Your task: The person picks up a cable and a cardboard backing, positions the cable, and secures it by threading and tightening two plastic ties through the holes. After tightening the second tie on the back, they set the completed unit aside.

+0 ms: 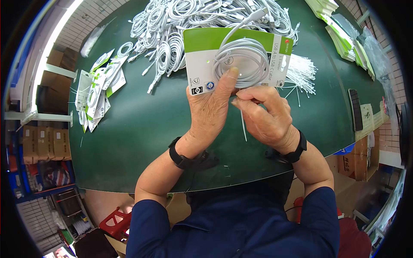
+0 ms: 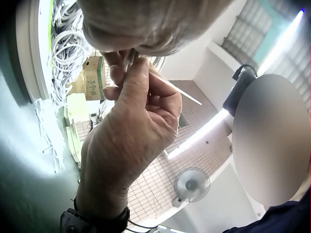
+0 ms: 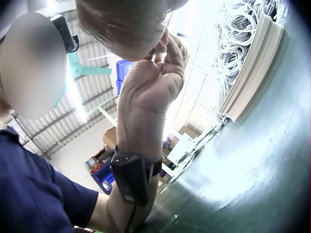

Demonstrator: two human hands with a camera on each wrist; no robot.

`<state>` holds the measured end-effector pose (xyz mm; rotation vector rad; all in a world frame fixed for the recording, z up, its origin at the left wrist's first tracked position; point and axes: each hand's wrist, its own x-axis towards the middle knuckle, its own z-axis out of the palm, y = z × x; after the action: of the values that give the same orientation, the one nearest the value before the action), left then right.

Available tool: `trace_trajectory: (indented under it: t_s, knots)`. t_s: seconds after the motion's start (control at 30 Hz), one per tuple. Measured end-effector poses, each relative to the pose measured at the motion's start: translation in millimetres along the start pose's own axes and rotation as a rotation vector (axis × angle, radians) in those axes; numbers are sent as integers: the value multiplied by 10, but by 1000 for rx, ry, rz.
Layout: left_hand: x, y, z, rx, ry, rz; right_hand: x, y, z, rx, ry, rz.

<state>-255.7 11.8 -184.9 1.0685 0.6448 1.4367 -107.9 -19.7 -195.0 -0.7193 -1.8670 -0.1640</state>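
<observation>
A coiled grey-white USB cable (image 1: 243, 53) lies over a printed green-and-white card (image 1: 198, 56) in the head view. My left hand (image 1: 211, 107) holds the coil, thumb across its lower left part and the other fingers hidden. At the coil's lower edge my right hand (image 1: 269, 114) pinches a thin white cable tie (image 1: 244, 127), whose tail hangs down past the fingertips. The wrist views show the fingertips of both hands close together; the left wrist view also catches the cable tie sticking out. A thick stack of cards (image 3: 255, 68) stands beside the hands in the right wrist view.
Many coiled cables (image 1: 172, 26) are heaped at the back of the green table (image 1: 129, 159). Loose cable ties (image 1: 303, 71) lie right of the card. Carded cables (image 1: 101, 88) are piled at the left, more cards (image 1: 344, 38) at the right, near a dark phone-like object (image 1: 355, 109).
</observation>
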Motion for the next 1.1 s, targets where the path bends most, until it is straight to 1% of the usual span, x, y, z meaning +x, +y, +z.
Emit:
trace_trajectory:
  t_s: [0.07,0.17,0.47,0.57,0.97,1.1]
  knots:
    - [6,3,27,-28,15,-18,1,-13,-9,-7,-5,-8]
    - [18,-6,30,-43,0,4,7,0,7,-21,21,-40]
    - [13,-31,32,-7,-1,37,-11,-3,24,24,15,-26]
    - [16,-32,25,-3,5,23,-23,8,51,39,32,-31]
    - [19,-50,-2,49,-2,9,-20,1,30,30,-18,-10]
    - [3,-51,-10,40,10,-19,45,29,-7,23,48,15]
